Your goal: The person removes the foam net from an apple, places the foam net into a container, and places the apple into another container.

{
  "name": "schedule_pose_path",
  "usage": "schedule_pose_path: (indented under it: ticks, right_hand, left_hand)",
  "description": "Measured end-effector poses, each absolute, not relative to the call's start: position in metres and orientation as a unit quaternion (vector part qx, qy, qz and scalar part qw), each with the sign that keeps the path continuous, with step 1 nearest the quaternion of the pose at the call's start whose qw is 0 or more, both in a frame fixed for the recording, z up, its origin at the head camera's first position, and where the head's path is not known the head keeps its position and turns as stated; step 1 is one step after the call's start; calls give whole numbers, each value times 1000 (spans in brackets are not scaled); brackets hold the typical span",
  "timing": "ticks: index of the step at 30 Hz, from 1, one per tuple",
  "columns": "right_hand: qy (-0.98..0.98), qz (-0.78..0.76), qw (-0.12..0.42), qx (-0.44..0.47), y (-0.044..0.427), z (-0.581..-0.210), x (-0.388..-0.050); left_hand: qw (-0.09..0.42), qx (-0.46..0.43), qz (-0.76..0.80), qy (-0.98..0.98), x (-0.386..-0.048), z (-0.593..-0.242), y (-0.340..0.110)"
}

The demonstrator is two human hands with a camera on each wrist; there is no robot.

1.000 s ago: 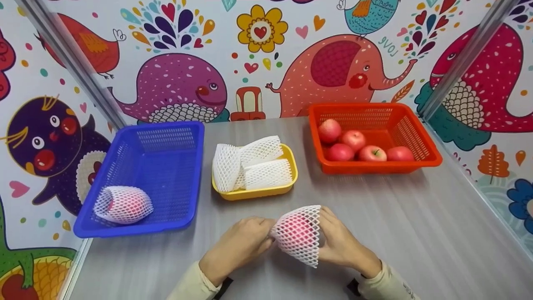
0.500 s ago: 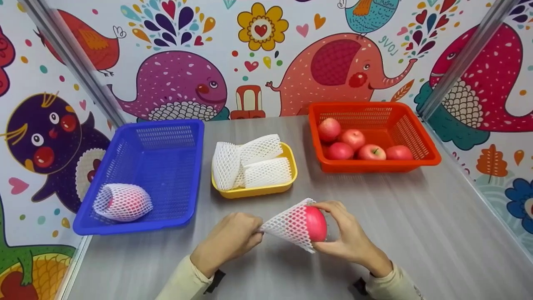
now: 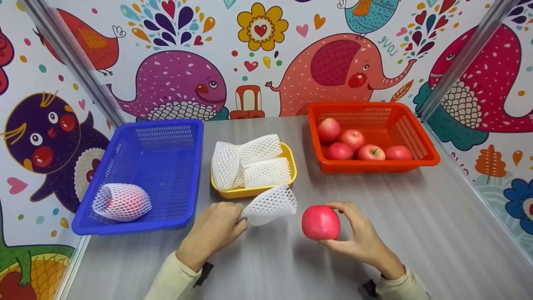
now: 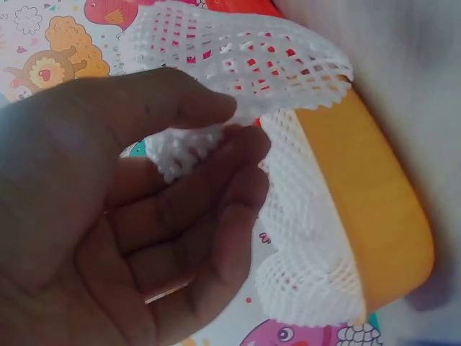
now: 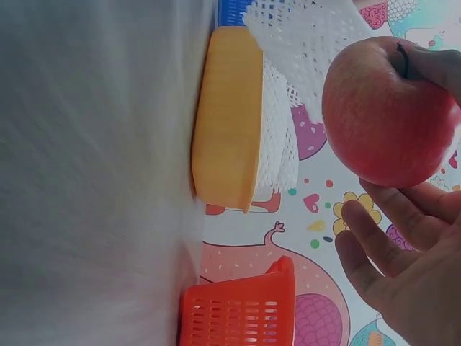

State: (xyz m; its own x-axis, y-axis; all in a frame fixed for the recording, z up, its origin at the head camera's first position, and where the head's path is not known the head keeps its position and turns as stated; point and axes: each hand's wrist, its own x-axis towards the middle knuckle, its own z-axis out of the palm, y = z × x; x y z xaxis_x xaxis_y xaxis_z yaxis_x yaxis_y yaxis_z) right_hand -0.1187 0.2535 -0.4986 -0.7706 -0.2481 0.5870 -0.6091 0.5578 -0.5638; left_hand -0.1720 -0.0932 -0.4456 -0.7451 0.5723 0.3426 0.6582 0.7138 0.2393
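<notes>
My left hand pinches one end of a white foam fruit net, which sticks out to the right over the table. In the left wrist view, thumb and fingertips meet on the net's edge. My right hand holds a bare red apple between thumb and fingers, just right of the net and apart from it. In the right wrist view the apple's stem shows near the thumb. Behind the net stands a yellow basket with several more foam nets in it.
A blue basket on the left contains one netted apple. At the back right, a red basket holds several bare apples. Patterned walls close off the grey table at back and sides.
The apple has come out of the foam net. My left hand has drawn the net left and slightly up, while my right hand has moved right with the apple.
</notes>
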Motion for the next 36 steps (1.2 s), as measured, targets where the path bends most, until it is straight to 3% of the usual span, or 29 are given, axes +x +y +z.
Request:
schedule_pose_path:
  ticks: [10, 16, 20, 31, 36]
  right_hand:
    - [-856, 386, 228, 257, 252, -501, -119]
    - [-858, 380, 225, 262, 254, -503, -119]
    - [-862, 377, 217, 260, 254, -503, -119]
    - [-872, 378, 187, 251, 253, -503, -119]
    - [-865, 371, 209, 264, 257, -507, -119]
  left_hand:
    - [244, -322, -125, -906, -196, -416, -95]
    - [247, -288, -68, -923, -232, -394, -86]
    - [211, -255, 5, -943, -260, -395, -70]
    - [6, -300, 128, -945, -311, -441, -27]
    - [-27, -333, 121, -935, -321, -468, -18]
